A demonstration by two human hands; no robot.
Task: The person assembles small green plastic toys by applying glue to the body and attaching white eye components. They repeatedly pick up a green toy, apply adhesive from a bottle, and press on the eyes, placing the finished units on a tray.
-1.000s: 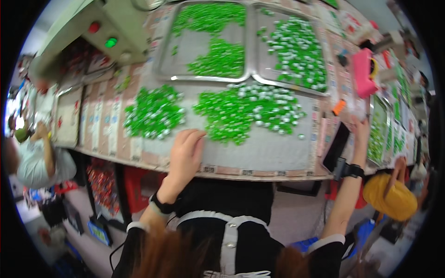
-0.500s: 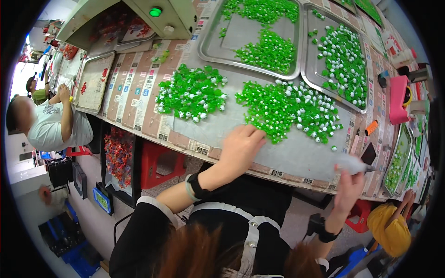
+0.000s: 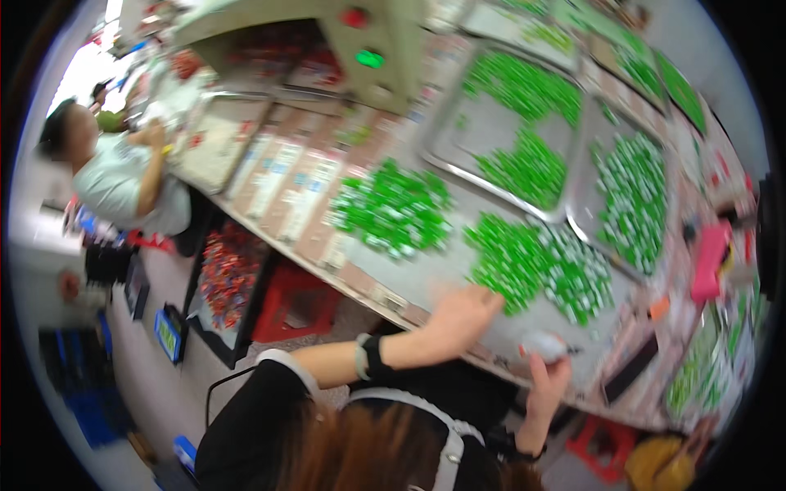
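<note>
Gripping white bottle (image 3: 542, 347) in right hand (image 3: 550, 380), likely freeing nozzle (image 3: 574, 350) toward three; holding left hand (image 3: 460, 319) apart, ten o'clock, contents unclear.

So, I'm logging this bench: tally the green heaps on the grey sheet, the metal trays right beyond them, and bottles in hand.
Left green heap, right green heap: 2
Left metal tray, right metal tray: 2
Squeeze bottle in right hand: 1
Total: 5
</note>
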